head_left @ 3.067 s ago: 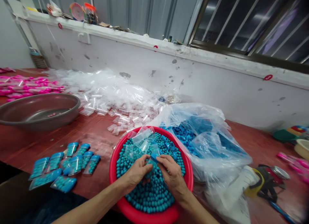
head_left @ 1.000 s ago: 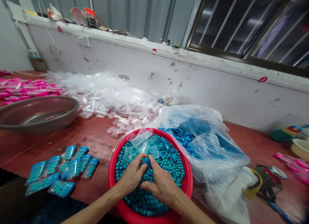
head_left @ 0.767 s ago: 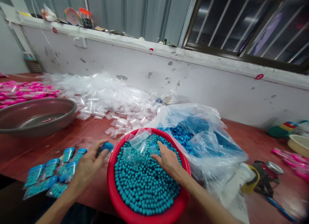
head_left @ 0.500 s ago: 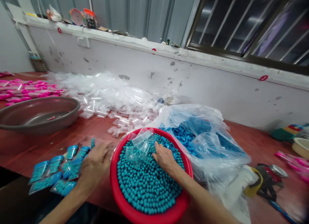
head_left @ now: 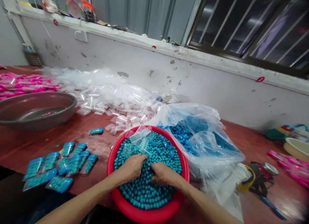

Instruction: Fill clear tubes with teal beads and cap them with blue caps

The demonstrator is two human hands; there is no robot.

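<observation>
A red basin (head_left: 116, 198) full of teal beads (head_left: 147, 193) stands at the table's near edge. Both my hands are inside it, side by side. My left hand (head_left: 131, 168) and my right hand (head_left: 164, 174) press into the beads with fingers curled, fingertips nearly touching. Whatever sits between them is hidden. A few empty clear tubes (head_left: 140, 137) lie on the beads at the basin's far side. Left of the basin rests a cluster of filled blue-capped tubes (head_left: 60, 166). One more filled tube (head_left: 96, 131) lies alone farther back.
A clear bag of blue caps (head_left: 193, 134) leans against the basin's right. A heap of empty clear tubes (head_left: 108, 95) lies behind. A grey basin (head_left: 36, 109) and pink filled tubes (head_left: 24, 85) are at the left; tools (head_left: 256, 179) and a cream bowl (head_left: 298, 148) at the right.
My left hand carried a filled tube out to the left, let it go onto the table, then came back into the basin. My right hand drew back from the clear tubes to meet it.
</observation>
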